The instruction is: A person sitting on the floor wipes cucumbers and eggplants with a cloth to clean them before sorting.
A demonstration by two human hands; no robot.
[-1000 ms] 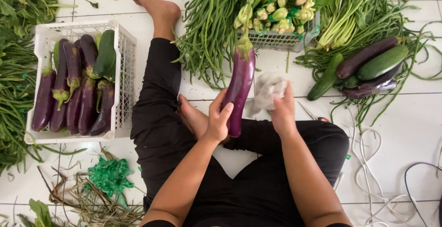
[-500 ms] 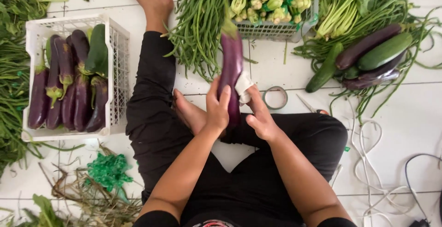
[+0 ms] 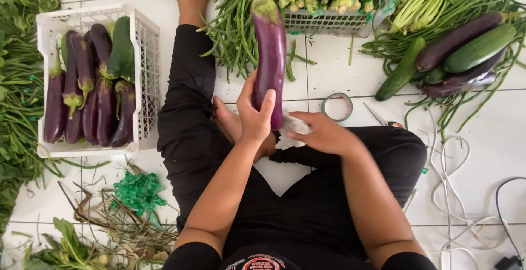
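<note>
Person sits cross-legged on the tiled floor (image 3: 329,67), seen from above. Left hand (image 3: 255,114) is wrapped around the lower part of a long purple eggplant (image 3: 270,56), grip closed on it, fingers over the front and thumb on the left side. The eggplant stands nearly upright in view, green stem end pointing away from the body, bottom end down between the two hands, above the lap.

Right hand (image 3: 323,133) sits just right of the eggplant's bottom end, holding a white cloth (image 3: 290,130) pressed against the eggplant base; grip closed on the cloth, fingers pointing left. The two hands are just beside each other, touching or nearly so at the cloth.

To the left, a white plastic crate (image 3: 148,56) holds several more purple eggplants (image 3: 82,94) and a dark green cucumber (image 3: 121,48). Ahead, a white basket (image 3: 329,23) with pale green vegetables, and a heap of long beans (image 3: 235,23) beside it. Far right, a pile of eggplants and cucumbers (image 3: 460,50) on greens. A roll of tape (image 3: 336,107) lies on the floor just past the right hand, scissors (image 3: 381,117) next to it. A green string bundle (image 3: 137,190) lies lower left, white cord (image 3: 455,160) to the right.
</note>
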